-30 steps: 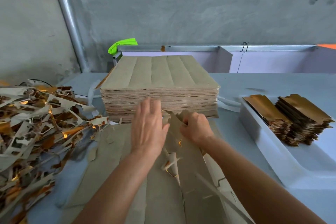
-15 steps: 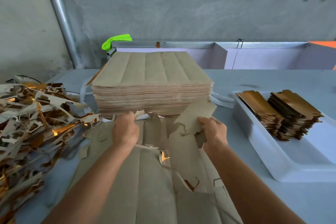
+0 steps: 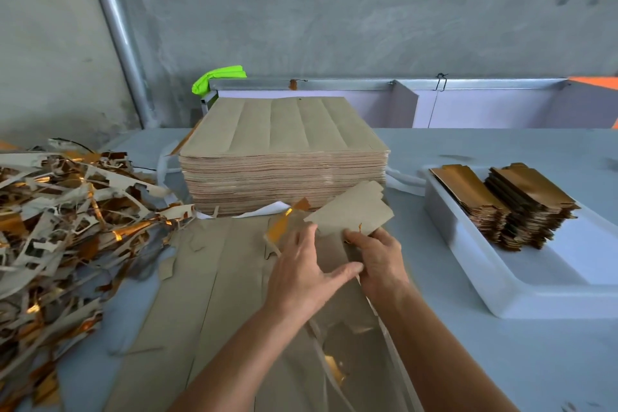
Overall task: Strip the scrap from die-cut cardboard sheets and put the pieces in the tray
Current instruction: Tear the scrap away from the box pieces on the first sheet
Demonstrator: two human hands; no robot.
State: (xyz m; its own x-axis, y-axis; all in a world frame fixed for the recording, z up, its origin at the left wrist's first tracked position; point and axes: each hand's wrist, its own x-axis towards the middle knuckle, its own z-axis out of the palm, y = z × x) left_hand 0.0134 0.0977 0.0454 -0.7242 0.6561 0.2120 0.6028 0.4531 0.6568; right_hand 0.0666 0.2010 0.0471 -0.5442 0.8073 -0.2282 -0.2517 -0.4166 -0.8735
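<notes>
My right hand [image 3: 378, 261] pinches the near end of a cut piece [image 3: 351, 211], thumb on top and fingers curled beneath it. The piece is dull kraft brown on its upper face, long and narrow with small notched tabs at its far end, and it tilts up off the sheet [image 3: 214, 294], in front of the stack [image 3: 284, 157]. My left hand [image 3: 304, 274] lies flat with fingers spread, pressing the sheet down just beside the piece. The sheet lies flat on the surface [image 3: 501, 361] before me, scored lengthwise into strips, torn open near my hands where gold foil shows on a curled scrap strip [image 3: 284, 221]. The tray [image 3: 501, 281] sits to my right, holding two piles of gold-faced pieces [image 3: 508, 197]. A heap of scrap [image 3: 60, 217], grey-brown and gold, lies to my left.
</notes>
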